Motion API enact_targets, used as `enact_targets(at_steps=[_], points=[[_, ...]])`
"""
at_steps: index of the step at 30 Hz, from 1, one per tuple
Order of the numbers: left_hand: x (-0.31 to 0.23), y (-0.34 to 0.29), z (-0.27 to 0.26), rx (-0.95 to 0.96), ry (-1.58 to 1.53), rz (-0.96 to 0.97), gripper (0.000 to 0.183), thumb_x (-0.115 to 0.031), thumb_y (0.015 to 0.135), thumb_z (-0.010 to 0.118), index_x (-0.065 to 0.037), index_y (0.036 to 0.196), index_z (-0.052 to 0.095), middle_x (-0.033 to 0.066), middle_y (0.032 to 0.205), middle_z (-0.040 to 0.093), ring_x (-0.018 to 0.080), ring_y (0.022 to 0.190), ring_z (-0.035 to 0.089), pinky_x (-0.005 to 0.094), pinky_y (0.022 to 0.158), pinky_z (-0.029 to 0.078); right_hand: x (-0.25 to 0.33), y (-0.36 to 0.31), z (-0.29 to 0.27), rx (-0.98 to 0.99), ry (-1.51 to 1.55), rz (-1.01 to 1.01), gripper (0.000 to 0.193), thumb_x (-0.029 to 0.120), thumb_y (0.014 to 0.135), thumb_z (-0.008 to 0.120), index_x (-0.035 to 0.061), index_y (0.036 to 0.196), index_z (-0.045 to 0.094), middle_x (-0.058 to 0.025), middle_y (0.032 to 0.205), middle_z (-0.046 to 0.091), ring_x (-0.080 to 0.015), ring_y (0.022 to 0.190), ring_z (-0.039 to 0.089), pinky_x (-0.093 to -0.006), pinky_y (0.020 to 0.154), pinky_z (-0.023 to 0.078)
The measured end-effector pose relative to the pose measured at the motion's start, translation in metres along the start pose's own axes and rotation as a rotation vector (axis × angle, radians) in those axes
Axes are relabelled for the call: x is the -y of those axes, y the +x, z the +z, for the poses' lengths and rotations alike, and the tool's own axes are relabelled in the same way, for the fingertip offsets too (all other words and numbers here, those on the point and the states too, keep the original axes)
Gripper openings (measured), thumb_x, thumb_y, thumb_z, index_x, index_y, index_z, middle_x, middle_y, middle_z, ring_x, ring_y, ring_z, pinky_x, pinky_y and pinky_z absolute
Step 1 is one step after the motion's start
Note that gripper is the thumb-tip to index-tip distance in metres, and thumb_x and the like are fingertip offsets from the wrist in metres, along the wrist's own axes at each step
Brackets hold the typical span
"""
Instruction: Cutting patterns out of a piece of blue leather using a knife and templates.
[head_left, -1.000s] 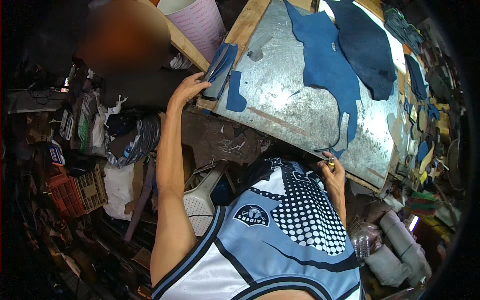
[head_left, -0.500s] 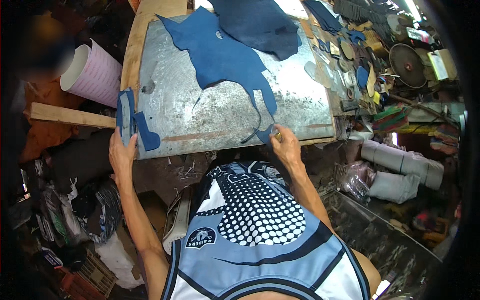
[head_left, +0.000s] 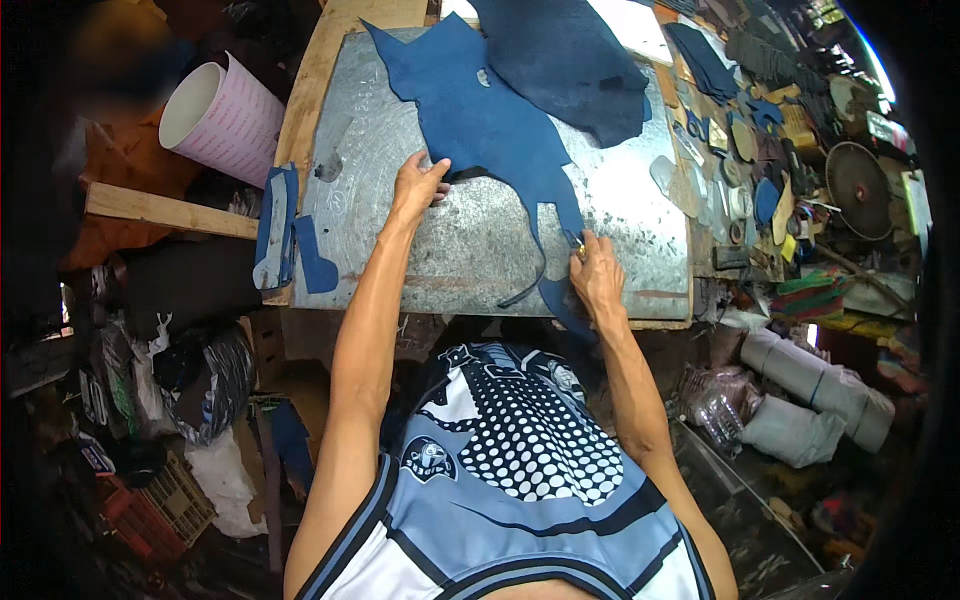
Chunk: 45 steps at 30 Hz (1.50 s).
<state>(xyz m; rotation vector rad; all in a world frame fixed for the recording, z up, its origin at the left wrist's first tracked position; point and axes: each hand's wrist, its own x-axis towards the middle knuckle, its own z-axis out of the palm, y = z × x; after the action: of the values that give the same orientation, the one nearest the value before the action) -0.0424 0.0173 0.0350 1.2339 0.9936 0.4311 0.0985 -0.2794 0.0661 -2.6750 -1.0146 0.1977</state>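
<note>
blue sheet [head_left: 490, 120] lies across metal tabletop [head_left: 360, 230], narrow tail [head_left: 568, 212] toward the near edge. left hand [head_left: 421, 185] loosely spread at sheet's edge; right hand [head_left: 598, 272] pinches small yellow tool [head_left: 582, 251] by the tail. step: apparently steadying sheet; next move calls for a flat tail.

From my view's middle, a hide [head_left: 480, 110] lies on the board [head_left: 460, 255] at twelve o'clock. Off the board, a bin [head_left: 232, 115] is at ten, crates [head_left: 178, 490] at eight.

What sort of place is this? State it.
Likely a cutting workshop: an irregular blue sheet on a metal-topped table, with smaller blue pieces at its left edge.
</note>
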Motion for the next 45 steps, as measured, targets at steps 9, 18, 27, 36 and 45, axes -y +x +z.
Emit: enact_targets(at_steps=[9,18,27,36,45], points=[[0.008,0.036,0.002,-0.155,0.29,-0.082,0.055,-0.035,0.077,0.082,0.006,0.109,0.066,0.0108,0.073,0.066,0.017,0.054,0.059,0.0313,0.051,0.048,-0.017,0.011,-0.004,0.027,0.09,-0.048,0.036,0.011,0.082,0.064,0.0041,0.117,0.059,-0.0211,0.108,0.063,-0.043,0.093,0.063,-0.051,0.077,0.052],[0.006,-0.013,0.008,0.106,0.936,-0.055,0.042,-0.04,0.081,0.072,0.001,0.075,0.067,0.0227,0.075,0.067,0.0361,0.072,0.066,0.0452,0.069,0.049,-0.044,-0.016,-0.072,0.156,0.02,-0.196,0.025,0.007,0.078,0.068,0.0046,0.099,0.053,-0.0188,0.091,0.058,-0.0437,0.075,0.062,-0.0535,0.064,0.049],[0.008,-0.064,-0.007,0.199,0.88,-0.086,0.042,-0.034,0.083,0.075,0.002,0.066,0.062,0.0096,0.058,0.055,0.0177,0.053,0.047,0.0401,0.053,0.04,-0.056,-0.043,-0.092,0.384,0.13,-0.177,0.028,0.007,0.077,0.072,0.0039,0.102,0.061,-0.0173,0.094,0.062,-0.0389,0.077,0.065,-0.0466,0.065,0.053],[0.004,-0.048,0.016,-0.129,0.52,-0.026,0.041,-0.039,0.085,0.073,0.002,0.089,0.07,0.0157,0.068,0.067,0.0271,0.063,0.066,0.041,0.062,0.049,0.069,0.176,-0.042,0.148,-0.134,-0.616,0.063,0.032,0.085,0.073,-0.0008,0.132,0.047,-0.0291,0.142,0.045,-0.0366,0.088,0.072,-0.0418,0.073,0.06],[0.022,-0.03,0.015,-0.209,0.639,0.018,0.031,-0.03,0.086,0.073,0.001,0.089,0.07,0.0122,0.071,0.069,0.0225,0.063,0.065,0.0377,0.059,0.049,0.056,0.269,0.001,0.023,-0.275,-0.745,0.03,0.015,0.089,0.058,-0.0041,0.112,0.057,-0.018,0.105,0.061,-0.0317,0.074,0.072,-0.0413,0.06,0.059]])
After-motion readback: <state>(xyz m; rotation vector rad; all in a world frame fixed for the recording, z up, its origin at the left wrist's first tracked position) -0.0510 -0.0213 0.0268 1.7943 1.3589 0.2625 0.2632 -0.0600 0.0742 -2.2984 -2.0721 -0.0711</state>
